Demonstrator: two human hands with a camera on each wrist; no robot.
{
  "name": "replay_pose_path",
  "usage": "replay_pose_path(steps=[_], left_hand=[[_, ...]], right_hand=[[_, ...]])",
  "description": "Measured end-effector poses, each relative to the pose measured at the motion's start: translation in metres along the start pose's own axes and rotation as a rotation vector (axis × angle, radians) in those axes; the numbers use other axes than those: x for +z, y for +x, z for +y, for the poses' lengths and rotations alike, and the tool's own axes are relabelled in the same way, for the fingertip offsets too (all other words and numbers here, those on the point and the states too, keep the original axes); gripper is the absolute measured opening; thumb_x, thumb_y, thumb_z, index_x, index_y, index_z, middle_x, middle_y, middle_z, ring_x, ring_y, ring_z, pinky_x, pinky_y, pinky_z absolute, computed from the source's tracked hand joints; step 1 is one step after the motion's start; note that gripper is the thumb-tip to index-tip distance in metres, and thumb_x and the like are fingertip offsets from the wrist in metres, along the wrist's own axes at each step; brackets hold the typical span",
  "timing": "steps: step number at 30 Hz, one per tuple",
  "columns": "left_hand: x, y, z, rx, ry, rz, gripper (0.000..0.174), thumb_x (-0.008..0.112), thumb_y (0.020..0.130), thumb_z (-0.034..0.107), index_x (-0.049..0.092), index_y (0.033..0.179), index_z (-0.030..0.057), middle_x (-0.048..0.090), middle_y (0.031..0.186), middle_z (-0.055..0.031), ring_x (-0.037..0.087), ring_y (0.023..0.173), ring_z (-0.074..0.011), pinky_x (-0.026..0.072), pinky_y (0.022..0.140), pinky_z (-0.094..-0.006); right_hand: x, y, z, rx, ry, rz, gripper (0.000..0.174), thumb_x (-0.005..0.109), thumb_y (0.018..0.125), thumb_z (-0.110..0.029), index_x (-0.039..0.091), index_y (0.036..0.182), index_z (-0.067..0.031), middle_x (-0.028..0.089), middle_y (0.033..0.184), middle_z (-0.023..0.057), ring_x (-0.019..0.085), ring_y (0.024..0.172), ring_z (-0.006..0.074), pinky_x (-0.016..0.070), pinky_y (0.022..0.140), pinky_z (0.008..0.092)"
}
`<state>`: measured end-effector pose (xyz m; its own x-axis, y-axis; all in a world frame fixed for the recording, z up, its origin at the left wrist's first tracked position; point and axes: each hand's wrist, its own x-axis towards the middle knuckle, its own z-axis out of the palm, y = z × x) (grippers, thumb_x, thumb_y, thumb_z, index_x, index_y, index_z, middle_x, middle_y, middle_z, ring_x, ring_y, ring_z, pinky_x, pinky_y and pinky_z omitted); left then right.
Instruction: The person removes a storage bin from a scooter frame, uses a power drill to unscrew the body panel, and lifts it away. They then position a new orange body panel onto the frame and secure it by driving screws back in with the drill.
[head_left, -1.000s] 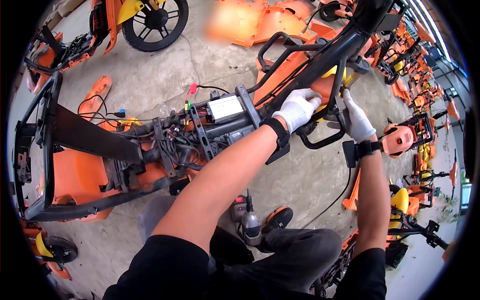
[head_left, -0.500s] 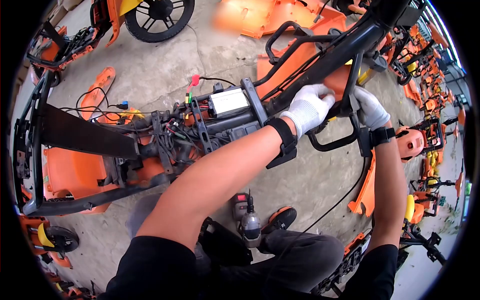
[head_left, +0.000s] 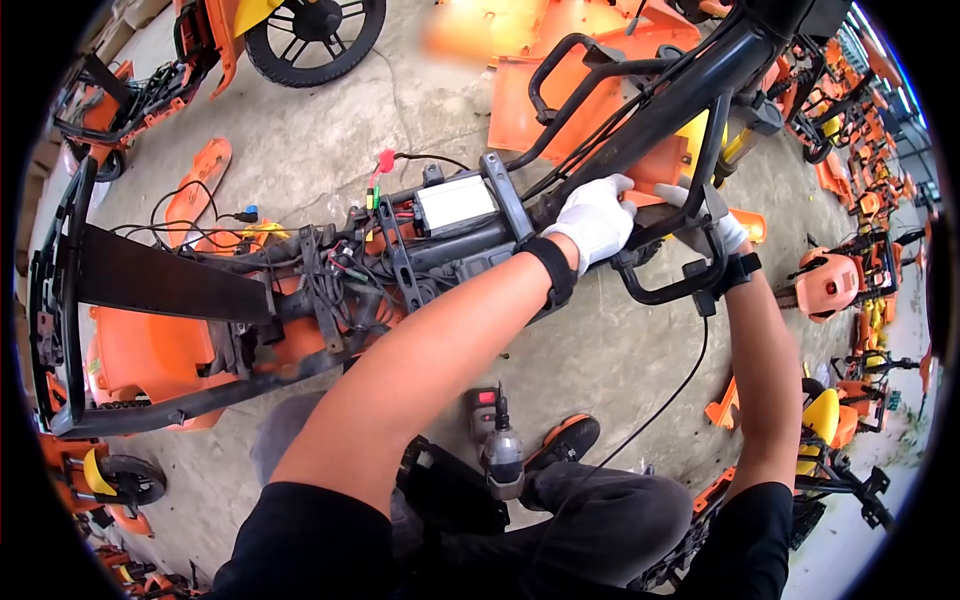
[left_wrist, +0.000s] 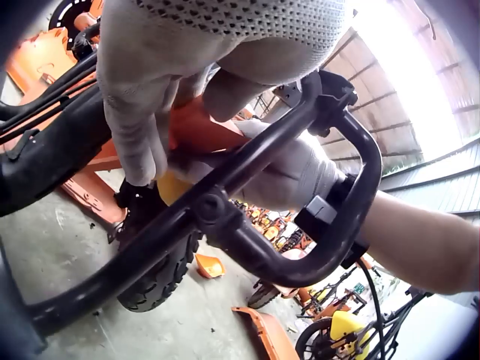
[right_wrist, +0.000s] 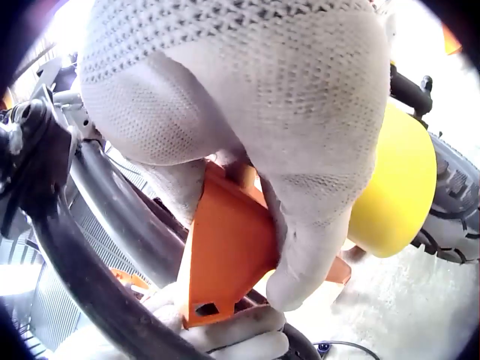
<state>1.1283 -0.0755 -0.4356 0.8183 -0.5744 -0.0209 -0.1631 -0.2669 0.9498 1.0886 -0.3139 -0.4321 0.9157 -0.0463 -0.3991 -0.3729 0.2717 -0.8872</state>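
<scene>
Both hands wear white knit gloves and meet at the front part of a black tubular scooter frame. My left hand grips an orange plastic piece, with fingers on one side and thumb on the other. On the far side of a black side bar, my right hand pinches the same orange plastic piece between thumb and fingers. Left-hand fingers lie under its lower edge in the right wrist view. A yellow fender and tyre stand close by.
A silver box and loose wiring sit on the frame. On the floor near my feet stands a cordless driver. Orange panels lie beyond the frame, and an orange piece lies near the tyre. Several partly stripped scooters stand around.
My right hand has gone from straight fingers beside the bar to pinching the orange plastic piece. My left hand stays near the same spot. An orange piece now shows beyond my right hand.
</scene>
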Motion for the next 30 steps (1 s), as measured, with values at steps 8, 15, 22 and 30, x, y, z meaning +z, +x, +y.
replay_pose_path(steps=[8, 15, 22, 30], left_hand=[[0.008, -0.012, 0.008, -0.008, 0.155, 0.038, 0.043, 0.053, 0.088, 0.021, 0.052, 0.123, -0.0029, 0.064, 0.095, -0.0277, 0.061, 0.094, -0.0407, 0.0476, 0.085, -0.0430], [-0.004, -0.008, 0.006, 0.177, 0.439, 0.022, 0.027, 0.047, 0.089, 0.014, 0.062, 0.106, -0.0027, 0.065, 0.079, -0.0231, 0.065, 0.075, -0.0373, 0.0512, 0.071, -0.0446], [0.004, -0.016, 0.006, 0.207, 0.524, 0.091, 0.039, 0.051, 0.083, 0.007, 0.049, 0.120, -0.0044, 0.065, 0.082, -0.0215, 0.066, 0.074, -0.0355, 0.0528, 0.066, -0.0435], [-0.008, -0.023, 0.014, 0.299, 0.663, -0.040, 0.051, 0.051, 0.083, 0.006, 0.043, 0.133, 0.0028, 0.063, 0.085, -0.0190, 0.065, 0.075, -0.0338, 0.0525, 0.065, -0.0423]], right_hand=[[0.039, -0.010, -0.023, 0.063, -0.126, -0.031, 0.020, 0.067, 0.087, -0.017, 0.061, 0.100, -0.0031, 0.064, 0.086, 0.0027, 0.062, 0.071, 0.0108, 0.0514, 0.062, 0.0246], [0.017, 0.000, -0.016, 0.100, -0.433, -0.043, 0.031, 0.069, 0.085, -0.020, 0.057, 0.107, -0.0020, 0.063, 0.092, 0.0051, 0.064, 0.078, 0.0147, 0.0519, 0.069, 0.0279], [0.053, -0.010, -0.016, -0.038, -0.075, -0.040, 0.018, 0.068, 0.086, -0.017, 0.058, 0.094, -0.0052, 0.064, 0.085, 0.0048, 0.067, 0.081, 0.0204, 0.0561, 0.069, 0.0315], [0.054, -0.022, -0.046, 0.180, -0.843, 0.032, 0.036, 0.068, 0.086, -0.040, 0.060, 0.093, -0.0052, 0.063, 0.075, 0.0021, 0.061, 0.062, 0.0119, 0.0497, 0.053, 0.0268]])
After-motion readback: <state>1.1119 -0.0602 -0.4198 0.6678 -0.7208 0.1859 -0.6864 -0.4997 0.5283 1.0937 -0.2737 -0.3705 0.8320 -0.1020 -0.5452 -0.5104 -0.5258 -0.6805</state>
